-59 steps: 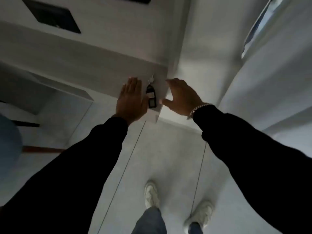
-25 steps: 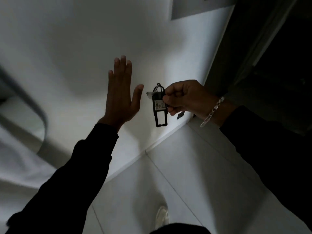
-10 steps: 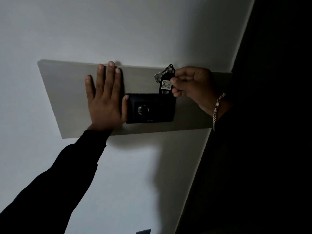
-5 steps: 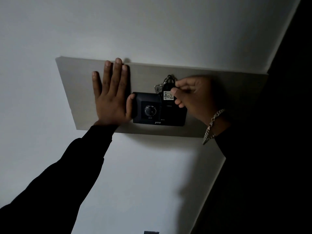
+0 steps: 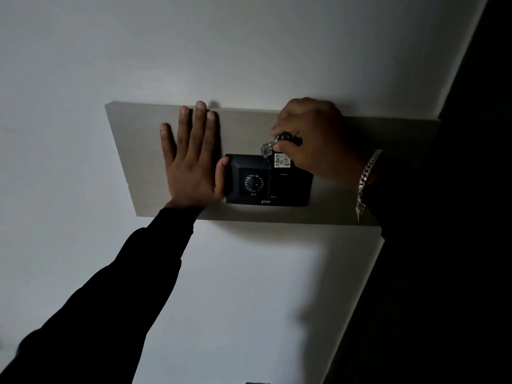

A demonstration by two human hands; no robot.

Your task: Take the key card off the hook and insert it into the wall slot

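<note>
The black key card (image 5: 282, 161) with a white "402" label and a metal key on its ring stands in the top of the black wall slot unit (image 5: 266, 184), its lower part hidden inside. My right hand (image 5: 313, 139) is above it, fingertips pinched on the card's top end and ring. My left hand (image 5: 191, 162) lies flat and open on the beige wall panel (image 5: 138, 139), thumb touching the unit's left edge.
The beige panel is mounted on a white wall (image 5: 110, 51). A dark doorway or door edge (image 5: 457, 189) fills the right side. The slot unit has a round grille (image 5: 253, 182) on its left half.
My right hand has risen above the card and pushed it down; more of the card now sits inside the slot. The left hand has stayed flat on the panel.
</note>
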